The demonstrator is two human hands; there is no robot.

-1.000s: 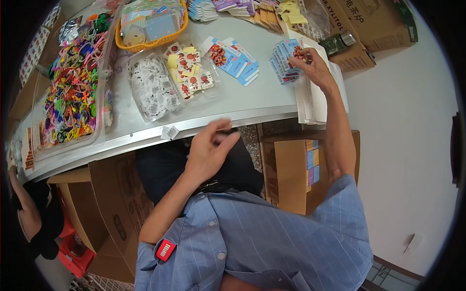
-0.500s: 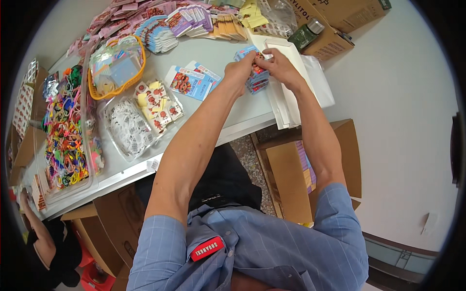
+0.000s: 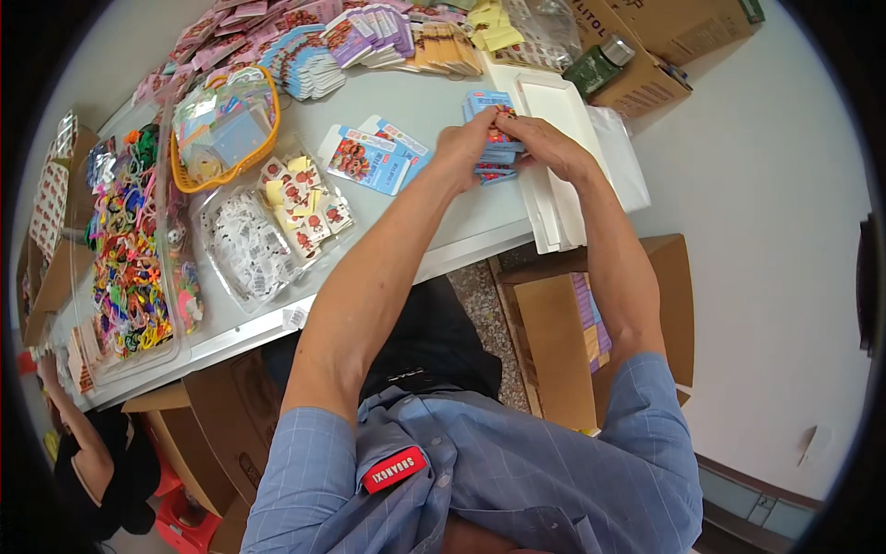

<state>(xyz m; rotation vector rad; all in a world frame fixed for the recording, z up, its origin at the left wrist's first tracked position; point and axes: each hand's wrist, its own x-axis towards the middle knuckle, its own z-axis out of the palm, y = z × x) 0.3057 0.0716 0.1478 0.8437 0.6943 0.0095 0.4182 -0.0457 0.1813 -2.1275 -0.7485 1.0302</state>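
Note:
Near the table's right end, a stack of blue printed packets (image 3: 489, 103) lies beside a white box tray (image 3: 565, 129). My left hand (image 3: 464, 148) grips it from the left, with its thumb and fingers closed at the top packet. From the right, my right hand (image 3: 551, 146) closes on the same packet, its fingertips meeting those of the left. My hands partly hide the stack. Left of them lie flat blue cards (image 3: 367, 163) with a colourful picture, two or so overlapping.
Purple cards (image 3: 369, 35) and pink packets (image 3: 208, 37) pile up at the back. A yellow basket (image 3: 274, 120), a tray of stickers (image 3: 309, 208) and a clear bin of colourful bands (image 3: 134, 268) stand left. An open carton (image 3: 549, 342) sits below. Another person (image 3: 92, 452) is at far left.
My fingertips have come together over the top packet, and my right hand has flattened across it. The whole view has shifted slightly, moving the table a little to the right.

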